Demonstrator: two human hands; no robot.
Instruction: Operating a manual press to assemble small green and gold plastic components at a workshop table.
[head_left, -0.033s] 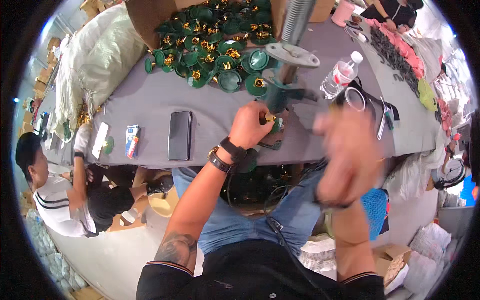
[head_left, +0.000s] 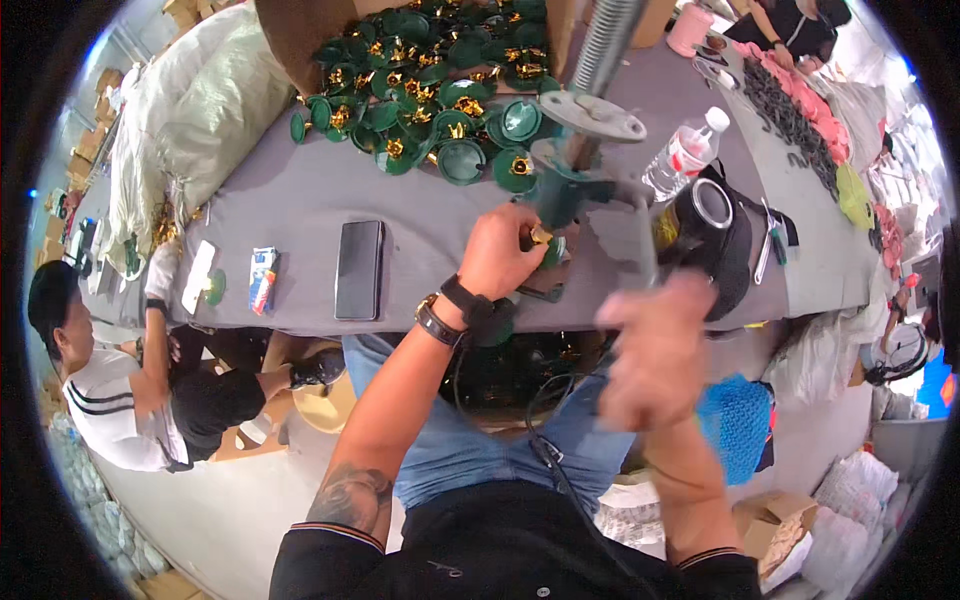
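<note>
My left hand (head_left: pixel 500 250) is closed at the foot of the green hand press (head_left: pixel 565 190), its fingers pinching a small gold piece (head_left: pixel 541 236) with a green round part (head_left: pixel 553 252) beside it. My fingers partly hide both pieces. Smeared by motion, my right hand (head_left: pixel 655 350) hovers over my right thigh, below the blurred press lever (head_left: pixel 643 235). Whether it touches the lever I cannot tell. Behind the press, a cardboard box (head_left: pixel 290 50) lies open with many green discs (head_left: pixel 461 160) bearing gold crown-like pieces, spilling onto the grey cloth.
A black phone (head_left: pixel 359 270) and a small box (head_left: pixel 263 275) lie left of my left hand. To the right stand a clear bottle (head_left: pixel 690 150) and an open can (head_left: pixel 705 210). A big woven sack (head_left: pixel 200 110) and a seated co-worker (head_left: pixel 125 390) are at left.
My right hand has moved left and a little downward, uncovering the can. The press lever shows as a blur. My left hand stays in place.
</note>
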